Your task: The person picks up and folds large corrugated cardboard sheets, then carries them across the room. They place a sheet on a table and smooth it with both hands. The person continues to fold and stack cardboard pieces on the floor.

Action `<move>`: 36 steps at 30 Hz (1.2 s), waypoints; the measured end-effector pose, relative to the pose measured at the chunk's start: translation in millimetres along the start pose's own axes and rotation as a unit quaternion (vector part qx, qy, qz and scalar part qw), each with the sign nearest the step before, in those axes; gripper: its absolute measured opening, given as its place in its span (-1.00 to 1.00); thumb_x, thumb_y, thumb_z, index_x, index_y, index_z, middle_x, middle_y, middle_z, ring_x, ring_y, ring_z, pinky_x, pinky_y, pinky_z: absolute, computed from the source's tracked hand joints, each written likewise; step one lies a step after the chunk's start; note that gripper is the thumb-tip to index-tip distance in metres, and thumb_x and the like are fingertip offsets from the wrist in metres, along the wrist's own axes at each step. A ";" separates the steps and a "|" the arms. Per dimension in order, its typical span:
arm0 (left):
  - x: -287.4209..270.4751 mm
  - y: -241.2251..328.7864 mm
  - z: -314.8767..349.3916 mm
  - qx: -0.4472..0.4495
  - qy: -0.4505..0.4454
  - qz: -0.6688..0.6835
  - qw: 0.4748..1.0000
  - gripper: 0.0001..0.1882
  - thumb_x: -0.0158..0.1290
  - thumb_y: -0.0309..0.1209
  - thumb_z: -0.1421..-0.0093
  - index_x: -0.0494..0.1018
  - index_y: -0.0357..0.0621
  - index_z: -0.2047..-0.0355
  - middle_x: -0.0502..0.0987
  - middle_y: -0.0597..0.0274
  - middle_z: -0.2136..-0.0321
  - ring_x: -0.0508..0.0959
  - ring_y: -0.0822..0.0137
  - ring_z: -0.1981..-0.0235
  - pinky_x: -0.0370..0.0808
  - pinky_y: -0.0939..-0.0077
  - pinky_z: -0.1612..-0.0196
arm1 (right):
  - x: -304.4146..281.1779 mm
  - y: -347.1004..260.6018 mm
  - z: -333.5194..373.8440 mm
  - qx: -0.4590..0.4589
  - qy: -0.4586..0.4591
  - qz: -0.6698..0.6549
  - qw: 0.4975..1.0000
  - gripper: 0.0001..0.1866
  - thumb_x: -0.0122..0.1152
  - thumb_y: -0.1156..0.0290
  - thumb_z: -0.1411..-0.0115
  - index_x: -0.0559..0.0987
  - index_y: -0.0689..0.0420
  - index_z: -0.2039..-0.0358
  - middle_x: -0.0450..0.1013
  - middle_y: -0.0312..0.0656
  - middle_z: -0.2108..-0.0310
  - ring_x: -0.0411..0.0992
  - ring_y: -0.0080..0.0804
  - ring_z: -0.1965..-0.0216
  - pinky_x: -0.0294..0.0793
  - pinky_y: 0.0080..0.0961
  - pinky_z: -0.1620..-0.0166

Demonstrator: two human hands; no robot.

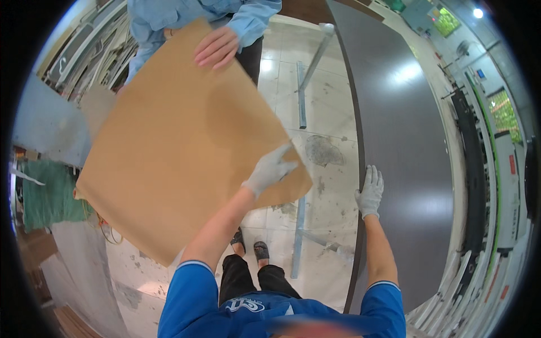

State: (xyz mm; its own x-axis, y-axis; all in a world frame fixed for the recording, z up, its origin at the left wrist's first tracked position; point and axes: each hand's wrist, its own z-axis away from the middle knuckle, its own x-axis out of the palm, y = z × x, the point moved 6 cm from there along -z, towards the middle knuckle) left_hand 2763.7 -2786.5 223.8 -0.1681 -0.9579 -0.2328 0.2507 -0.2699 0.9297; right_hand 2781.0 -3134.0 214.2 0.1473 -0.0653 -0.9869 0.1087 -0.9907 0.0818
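A large brown sheet of paper or thin cardboard [163, 129] spreads across the left and middle of the view. On it, near its right corner, my gloved left hand [271, 171] rests with the fingers apart. To the right lies a long dark grey-brown board [403, 141] with a glossy top. My gloved right hand [371, 191] lies with fingers stretched along the board's left edge, the thumb toward the side. Across from me, a co-worker's bare hand [217, 48] is on the far edge of the brown sheet. That person's other hand is mostly hidden.
Metal support bars [301, 96] stand on the pale, stained floor between sheet and board. Stacked strips and panels [96, 50] fill the far left, above a green cloth-like cover [53, 194]. A long machine [507, 191] runs along the right. Cables [107, 228] hang beside the sheet.
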 end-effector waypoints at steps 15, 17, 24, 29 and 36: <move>-119.9 73.1 293.3 0.182 0.452 -0.469 0.737 -0.38 0.31 -0.18 -0.06 0.43 -0.03 -0.13 0.43 -0.03 -0.06 0.36 -0.04 -0.12 0.30 0.08 -0.16 | 9.0 8.9 1.9 0.016 -0.023 0.002 1.000 -0.15 0.20 0.41 -0.04 0.11 0.07 -0.37 0.03 -0.17 -0.39 -0.01 -0.02 -0.39 -0.04 -0.08 -0.40; -137.3 115.4 329.9 0.197 0.518 -0.497 0.668 -0.36 0.32 -0.15 -0.05 0.43 -0.02 -0.13 0.41 -0.03 -0.09 0.35 -0.06 -0.14 0.29 0.07 -0.17 | 4.7 8.8 2.4 0.011 0.012 -0.028 0.999 -0.08 0.27 0.43 0.02 0.11 0.06 -0.37 0.05 -0.17 -0.39 -0.02 -0.02 -0.39 -0.04 -0.12 -0.40; -159.0 166.5 382.8 0.216 0.574 -0.527 0.589 -0.22 0.36 -0.09 0.03 0.37 -0.05 -0.19 0.33 -0.06 -0.19 0.32 -0.11 -0.18 0.27 0.04 -0.19 | -2.7 9.1 20.1 0.023 -0.001 -0.064 0.998 -0.15 0.23 0.21 -0.07 0.14 0.07 -0.37 0.04 -0.16 -0.40 -0.06 -0.02 -0.41 -0.11 -0.13 -0.43; -156.7 147.3 356.2 0.157 0.470 -0.471 0.730 -0.09 0.34 0.05 0.07 0.31 -0.08 -0.24 0.35 -0.02 -0.20 0.26 -0.05 -0.26 0.21 0.08 -0.27 | -13.9 11.3 84.1 -0.002 -0.013 -0.087 0.996 0.00 0.36 0.13 0.04 0.11 0.05 -0.38 0.01 -0.11 -0.41 -0.08 0.01 -0.41 -0.11 -0.09 -0.42; -54.3 18.4 296.0 0.166 0.156 -0.554 0.801 -0.02 0.28 0.20 0.13 0.29 0.00 -0.25 0.44 -0.03 -0.07 0.36 -0.07 -0.16 0.27 0.07 -0.19 | -33.3 28.2 200.3 0.029 -0.066 -0.062 0.995 0.02 0.42 0.16 0.08 0.11 -0.07 -0.39 0.02 -0.20 -0.41 -0.09 0.00 -0.42 -0.11 -0.03 -0.42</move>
State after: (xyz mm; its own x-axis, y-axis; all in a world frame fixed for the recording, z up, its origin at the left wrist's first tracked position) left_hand 2495.2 -2710.5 338.0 0.1473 -0.1409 -0.9790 -0.1644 -0.9795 0.1162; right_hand 2582.3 -3183.7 221.5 0.0045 0.0469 -0.9989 0.0612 -0.9970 -0.0465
